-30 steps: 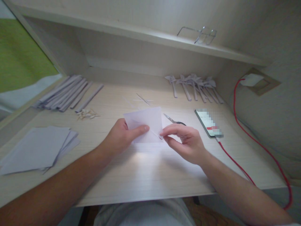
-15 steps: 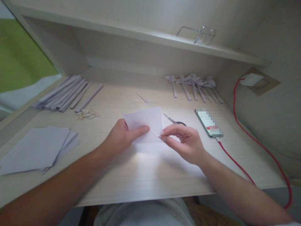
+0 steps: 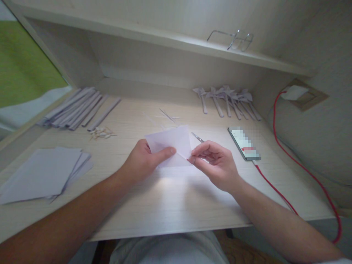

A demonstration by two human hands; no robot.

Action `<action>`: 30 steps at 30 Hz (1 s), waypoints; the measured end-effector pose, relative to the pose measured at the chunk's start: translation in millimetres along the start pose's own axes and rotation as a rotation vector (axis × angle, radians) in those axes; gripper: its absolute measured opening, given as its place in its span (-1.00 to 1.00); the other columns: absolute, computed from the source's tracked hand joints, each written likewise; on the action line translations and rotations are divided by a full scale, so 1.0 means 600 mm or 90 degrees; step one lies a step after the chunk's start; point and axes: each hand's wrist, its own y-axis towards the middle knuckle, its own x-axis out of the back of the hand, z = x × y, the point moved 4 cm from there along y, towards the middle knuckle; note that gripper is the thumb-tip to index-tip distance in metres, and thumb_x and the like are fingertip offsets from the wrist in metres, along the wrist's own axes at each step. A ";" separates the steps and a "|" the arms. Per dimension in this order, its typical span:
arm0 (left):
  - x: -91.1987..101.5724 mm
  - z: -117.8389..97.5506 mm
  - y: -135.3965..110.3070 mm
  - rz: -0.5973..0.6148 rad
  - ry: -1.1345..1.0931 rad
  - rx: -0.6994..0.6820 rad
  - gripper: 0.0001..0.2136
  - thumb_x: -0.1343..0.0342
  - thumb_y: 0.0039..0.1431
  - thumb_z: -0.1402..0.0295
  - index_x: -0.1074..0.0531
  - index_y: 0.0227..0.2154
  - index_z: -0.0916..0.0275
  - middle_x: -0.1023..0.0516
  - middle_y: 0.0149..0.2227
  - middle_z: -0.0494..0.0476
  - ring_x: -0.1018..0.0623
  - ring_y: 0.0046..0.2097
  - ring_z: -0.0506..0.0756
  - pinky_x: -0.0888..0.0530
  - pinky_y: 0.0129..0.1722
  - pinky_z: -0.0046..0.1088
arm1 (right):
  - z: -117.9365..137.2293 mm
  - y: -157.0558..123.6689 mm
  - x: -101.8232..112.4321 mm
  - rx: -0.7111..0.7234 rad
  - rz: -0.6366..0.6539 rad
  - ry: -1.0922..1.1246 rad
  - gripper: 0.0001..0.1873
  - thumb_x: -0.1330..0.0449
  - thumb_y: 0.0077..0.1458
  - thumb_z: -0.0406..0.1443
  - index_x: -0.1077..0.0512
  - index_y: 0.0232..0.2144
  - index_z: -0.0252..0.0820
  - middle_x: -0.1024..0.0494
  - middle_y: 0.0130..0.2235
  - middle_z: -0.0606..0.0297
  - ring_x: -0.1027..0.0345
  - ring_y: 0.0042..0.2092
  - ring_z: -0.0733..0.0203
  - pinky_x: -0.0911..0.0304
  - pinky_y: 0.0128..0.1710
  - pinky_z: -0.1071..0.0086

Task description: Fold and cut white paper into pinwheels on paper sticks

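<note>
I hold a folded white paper sheet (image 3: 172,143) just above the middle of the desk (image 3: 170,205). My left hand (image 3: 144,159) grips its left side, thumb lying across the front. My right hand (image 3: 216,165) pinches the sheet's lower right corner between thumb and forefinger. Small scissors (image 3: 197,137) lie on the desk right behind my right hand, their handles hidden by it.
A stack of white sheets (image 3: 44,174) lies at the left. Folded paper strips (image 3: 79,108) lie at the back left, small scraps (image 3: 101,134) beside them. Finished paper pinwheels (image 3: 228,99) line the back right. A phone (image 3: 244,143) with a red cable (image 3: 299,168) lies right. Glasses (image 3: 233,39) rest on the shelf.
My right hand has shifted slightly left and closed tighter on the paper's corner, now covering the scissor handles. The paper's right edge has lifted a little.
</note>
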 end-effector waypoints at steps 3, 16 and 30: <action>0.000 0.001 0.000 -0.007 0.005 -0.001 -0.71 -0.35 0.04 0.17 -0.62 -0.26 0.28 -0.70 -0.26 0.14 -0.62 -0.30 0.14 -0.50 -0.31 -0.44 | 0.000 0.000 -0.001 -0.001 0.004 0.029 -0.89 -0.35 0.10 -0.40 -0.50 -0.31 -0.18 -0.57 -0.37 0.31 -0.50 -0.34 0.25 -0.39 -0.33 0.38; 0.005 0.000 0.003 -0.014 -0.021 0.010 -0.69 -0.37 0.01 0.11 -0.60 -0.38 0.30 -0.65 -0.39 0.09 -0.55 -0.40 0.07 -0.42 -0.42 -0.50 | 0.001 -0.004 -0.013 -0.011 0.136 0.060 -0.86 -0.27 0.12 -0.50 -0.45 -0.31 -0.19 -0.61 -0.35 0.28 -0.54 -0.31 0.22 -0.44 -0.24 0.32; 0.006 0.005 0.007 0.089 0.123 0.031 -0.81 -0.35 -0.01 0.25 -0.63 -0.39 0.29 -0.62 -0.45 0.07 -0.53 -0.46 0.05 -0.34 -0.50 -0.51 | 0.002 0.010 0.014 0.035 0.008 -0.039 -0.82 -0.35 0.10 -0.41 -0.51 -0.23 -0.11 -0.54 -0.29 0.34 -0.45 -0.26 0.27 -0.39 -0.25 0.39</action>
